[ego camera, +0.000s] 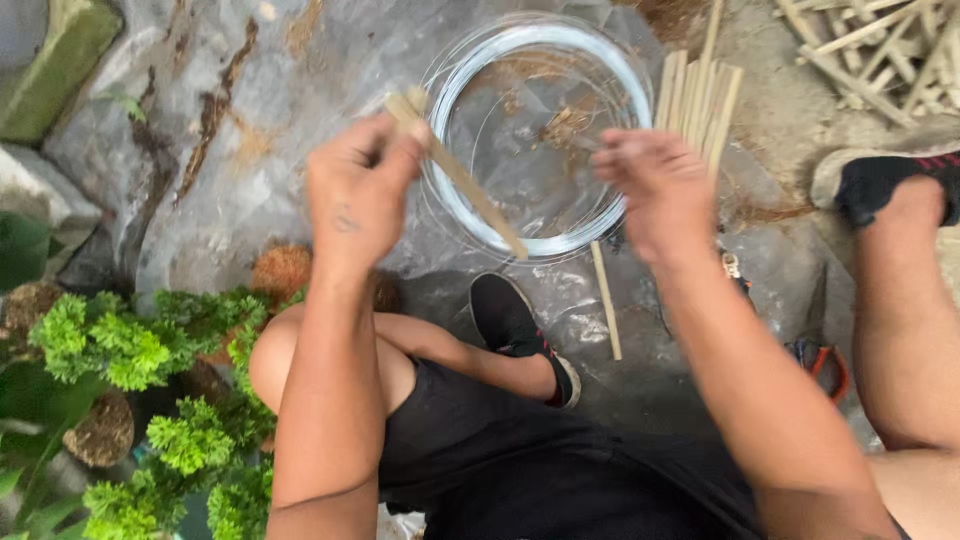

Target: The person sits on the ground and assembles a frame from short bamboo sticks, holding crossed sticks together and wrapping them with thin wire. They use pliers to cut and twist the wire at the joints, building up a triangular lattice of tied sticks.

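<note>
While the left hand grips a thin tan bamboo stick slanting over a far coil of silvery wire, the right hand hovers curled, grasp unclear.

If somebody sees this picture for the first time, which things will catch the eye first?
First, the two raised hands in the middle: the left hand grips a bamboo stick, the right hand is closed beside it. Behind them a shiny coil of wire lies on the grey plastic sheet. Bright green plants fill the lower left corner.
</note>
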`<move>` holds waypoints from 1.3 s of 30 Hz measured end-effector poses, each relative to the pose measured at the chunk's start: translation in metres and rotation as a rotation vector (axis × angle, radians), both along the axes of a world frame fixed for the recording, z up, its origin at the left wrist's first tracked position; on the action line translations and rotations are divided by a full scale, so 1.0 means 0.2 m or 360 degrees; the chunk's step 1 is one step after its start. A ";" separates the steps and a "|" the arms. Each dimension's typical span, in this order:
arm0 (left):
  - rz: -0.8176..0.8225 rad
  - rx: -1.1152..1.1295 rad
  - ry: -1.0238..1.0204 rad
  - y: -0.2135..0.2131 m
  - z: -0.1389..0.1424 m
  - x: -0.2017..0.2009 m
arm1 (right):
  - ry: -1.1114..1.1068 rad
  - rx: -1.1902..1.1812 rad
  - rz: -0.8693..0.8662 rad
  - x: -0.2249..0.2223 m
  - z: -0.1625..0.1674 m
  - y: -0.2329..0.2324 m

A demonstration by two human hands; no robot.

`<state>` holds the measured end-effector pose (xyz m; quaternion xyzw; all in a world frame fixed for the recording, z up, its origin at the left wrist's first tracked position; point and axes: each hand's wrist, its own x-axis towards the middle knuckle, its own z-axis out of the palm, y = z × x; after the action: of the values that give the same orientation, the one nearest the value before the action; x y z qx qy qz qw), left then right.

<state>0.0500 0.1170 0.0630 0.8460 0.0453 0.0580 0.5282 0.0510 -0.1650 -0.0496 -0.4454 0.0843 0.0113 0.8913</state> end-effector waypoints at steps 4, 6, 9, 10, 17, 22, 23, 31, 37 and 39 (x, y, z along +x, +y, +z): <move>-0.0396 -0.0118 0.0333 -0.14 -0.06 -0.04 | -0.0278 -0.0033 -0.0132 -0.09 0.11 -0.39; -0.0594 -0.0376 0.0493 -0.25 -0.09 -0.08 | -0.0323 -0.0030 -0.0145 -0.18 0.14 -0.57; -0.0811 -0.0219 0.0643 -0.37 -0.10 -0.14 | -0.0307 0.0105 -0.0240 -0.31 0.14 -0.84; -0.0876 -0.0215 0.0638 -0.40 -0.10 -0.16 | -0.0258 0.0252 -0.0301 -0.34 0.12 -0.90; -0.1090 -0.0151 0.0849 -0.56 -0.15 -0.24 | -0.0301 0.0645 -0.0153 -0.46 -0.05 -0.94; -0.1085 -0.0067 0.0985 -0.54 -0.23 -0.31 | 0.0081 0.0124 -0.0051 -0.61 -0.07 -0.58; -0.1075 -0.0081 0.0993 -0.53 -0.25 -0.33 | 0.0187 0.0200 0.0059 -0.64 -0.07 -0.51; -0.1067 -0.0024 0.1141 -0.55 -0.33 -0.39 | 0.0243 0.0215 0.0668 -0.83 -0.16 -0.24; -0.1101 0.0036 0.1083 -0.59 -0.31 -0.38 | 0.0273 0.0487 0.0453 -0.85 -0.19 -0.23; -0.1104 -0.0007 0.1060 -0.60 -0.30 -0.38 | 0.0234 0.0580 0.0535 -0.83 -0.17 -0.25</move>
<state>-0.0250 -0.0034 0.0027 0.7827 -0.0727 -0.3958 0.4749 -0.1144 -0.2154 -0.0837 -0.2832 0.0704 0.2066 0.9339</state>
